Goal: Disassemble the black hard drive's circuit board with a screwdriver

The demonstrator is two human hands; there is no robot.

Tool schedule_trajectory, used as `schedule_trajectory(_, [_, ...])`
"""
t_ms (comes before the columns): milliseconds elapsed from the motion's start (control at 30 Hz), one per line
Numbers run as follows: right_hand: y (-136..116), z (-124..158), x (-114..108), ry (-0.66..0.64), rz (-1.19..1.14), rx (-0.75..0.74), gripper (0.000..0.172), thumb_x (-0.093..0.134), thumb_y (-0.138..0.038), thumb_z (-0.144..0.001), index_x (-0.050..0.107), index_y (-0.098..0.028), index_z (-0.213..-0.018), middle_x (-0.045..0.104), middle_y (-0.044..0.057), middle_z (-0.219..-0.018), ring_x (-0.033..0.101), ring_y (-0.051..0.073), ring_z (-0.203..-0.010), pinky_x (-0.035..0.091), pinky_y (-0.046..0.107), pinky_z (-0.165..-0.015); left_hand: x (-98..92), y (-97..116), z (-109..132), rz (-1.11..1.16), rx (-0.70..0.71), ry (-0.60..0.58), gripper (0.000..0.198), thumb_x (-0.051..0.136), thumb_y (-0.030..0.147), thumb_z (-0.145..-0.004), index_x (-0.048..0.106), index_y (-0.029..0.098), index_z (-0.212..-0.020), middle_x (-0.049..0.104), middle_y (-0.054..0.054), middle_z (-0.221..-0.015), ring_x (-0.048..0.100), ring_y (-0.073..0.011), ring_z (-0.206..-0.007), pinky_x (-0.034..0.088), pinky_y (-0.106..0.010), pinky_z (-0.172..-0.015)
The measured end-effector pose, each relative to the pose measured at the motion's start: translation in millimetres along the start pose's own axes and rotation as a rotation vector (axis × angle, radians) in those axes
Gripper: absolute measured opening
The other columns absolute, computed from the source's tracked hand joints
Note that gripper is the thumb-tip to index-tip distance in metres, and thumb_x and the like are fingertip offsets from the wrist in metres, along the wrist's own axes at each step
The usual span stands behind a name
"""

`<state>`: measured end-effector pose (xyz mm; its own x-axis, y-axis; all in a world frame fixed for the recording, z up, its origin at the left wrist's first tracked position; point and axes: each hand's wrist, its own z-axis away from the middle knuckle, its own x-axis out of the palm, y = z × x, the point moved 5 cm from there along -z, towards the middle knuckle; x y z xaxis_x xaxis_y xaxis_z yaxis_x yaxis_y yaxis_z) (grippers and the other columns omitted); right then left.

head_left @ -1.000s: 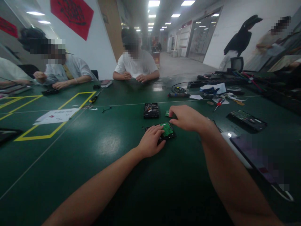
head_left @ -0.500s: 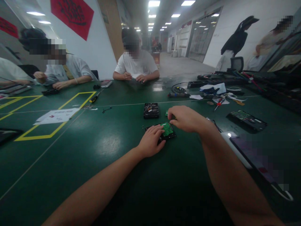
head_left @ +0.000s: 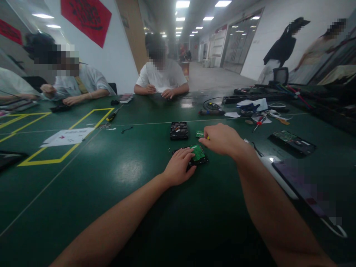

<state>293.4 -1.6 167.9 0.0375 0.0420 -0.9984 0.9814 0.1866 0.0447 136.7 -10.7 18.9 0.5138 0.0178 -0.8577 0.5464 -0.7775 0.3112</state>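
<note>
My left hand (head_left: 179,167) lies spread on the left part of a black hard drive with a green circuit board (head_left: 198,152). To its upper right, my right hand (head_left: 221,139) is closed round something with a bit of yellow showing, perhaps a tool handle; most of it is hidden by the fingers. A small green board (head_left: 199,134) lies on the table just left of the right hand's fingers. Behind the left hand sits a second black drive (head_left: 179,131), touched by neither hand.
Another drive (head_left: 292,142) lies at the right, beyond a laptop-like device (head_left: 303,189). A red-tipped screwdriver (head_left: 259,123), cloth (head_left: 254,105) and cables are at the back right. People sit across the green table (head_left: 111,200); a paper (head_left: 66,136) lies left.
My right hand has shifted slightly right, away from the drive, showing more of the small green board. My left hand has stayed in place.
</note>
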Motion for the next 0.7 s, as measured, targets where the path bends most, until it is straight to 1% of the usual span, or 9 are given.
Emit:
schedule_trajectory(67, [0,-1,0,0.005,-0.001,0.022,0.036,0.054,-0.047,-0.099,0.074,-0.016,-0.098,0.076,0.019,-0.096,0.072,0.034,-0.091,0.051,0.04,-0.075,0.0,0,0,-0.003,0.001,0.0,0.043,0.066,0.034,-0.093,0.057,0.02,-0.132,0.058,-0.014,-0.149,0.048,-0.0328,-0.145,0.037,-0.058,-0.123])
schedule_trajectory(133, [-1,-1,1,-0.003,-0.032,0.006,0.028,0.057,-0.041,-0.098,0.073,-0.017,-0.1,0.077,0.017,-0.096,0.073,0.032,-0.09,0.05,0.038,-0.075,-0.2,0,0,-0.004,0.001,-0.003,0.043,0.066,0.034,-0.093,0.057,0.02,-0.132,0.058,-0.014,-0.149,0.048,-0.0328,-0.145,0.037,-0.058,-0.123])
schedule_trajectory(233, [-5,0,0,-0.017,-0.115,-0.123,0.016,0.068,-0.027,-0.09,0.072,-0.02,-0.103,0.077,0.01,-0.1,0.072,0.027,-0.092,0.049,0.033,-0.077,-0.7,0,-1,-0.002,0.002,-0.004,0.044,0.066,0.035,-0.092,0.057,0.021,-0.133,0.058,-0.014,-0.149,0.049,-0.0331,-0.145,0.037,-0.059,-0.122])
schedule_trajectory(300, [-9,2,-2,-0.019,-0.164,-0.229,0.02,0.07,-0.02,-0.086,0.072,-0.02,-0.105,0.077,0.008,-0.103,0.071,0.024,-0.094,0.048,0.03,-0.08,-1.2,0,-1,0.0,0.005,-0.003,0.044,0.066,0.036,-0.093,0.057,0.021,-0.133,0.058,-0.013,-0.149,0.049,-0.0331,-0.144,0.037,-0.059,-0.123])
schedule_trajectory(367, [-12,4,-2,-0.028,-0.174,-0.282,0.021,0.068,-0.018,-0.086,0.072,-0.02,-0.106,0.077,0.008,-0.104,0.07,0.023,-0.094,0.048,0.03,-0.08,-1.7,1,-1,0.002,0.009,-0.002,0.043,0.065,0.036,-0.093,0.057,0.021,-0.132,0.058,-0.013,-0.149,0.049,-0.0331,-0.144,0.036,-0.059,-0.123])
schedule_trajectory(433, [-13,4,-2,-0.026,-0.152,-0.254,0.02,0.066,-0.024,-0.089,0.071,-0.019,-0.107,0.077,0.009,-0.104,0.07,0.024,-0.093,0.048,0.031,-0.078,-2.4,1,-1,0.003,0.007,0.005,0.042,0.065,0.036,-0.093,0.057,0.021,-0.132,0.057,-0.013,-0.15,0.049,-0.0333,-0.144,0.036,-0.059,-0.123])
schedule_trajectory(567, [-4,2,-1,0.001,-0.06,-0.072,0.028,0.056,-0.04,-0.098,0.07,-0.017,-0.106,0.076,0.015,-0.099,0.071,0.03,-0.09,0.048,0.036,-0.073,-2.4,1,-1,0.004,0.0,0.01,0.042,0.066,0.035,-0.092,0.057,0.021,-0.131,0.058,-0.014,-0.15,0.049,-0.0336,-0.144,0.036,-0.06,-0.123])
schedule_trajectory(633, [-1,1,0,-0.016,-0.047,-0.058,0.025,0.058,-0.038,-0.098,0.07,-0.017,-0.102,0.076,0.014,-0.098,0.071,0.03,-0.09,0.048,0.036,-0.074,-2.0,1,0,0.004,0.001,0.007,0.043,0.066,0.035,-0.092,0.057,0.021,-0.132,0.058,-0.013,-0.149,0.049,-0.0334,-0.144,0.037,-0.06,-0.122])
schedule_trajectory(700, [-1,1,0,-0.019,-0.08,-0.122,0.017,0.064,-0.033,-0.094,0.071,-0.018,-0.102,0.077,0.012,-0.101,0.071,0.028,-0.094,0.048,0.035,-0.078,-1.6,0,0,0.002,0.001,0.006,0.043,0.066,0.035,-0.092,0.057,0.021,-0.132,0.058,-0.013,-0.149,0.049,-0.0331,-0.144,0.037,-0.059,-0.122])
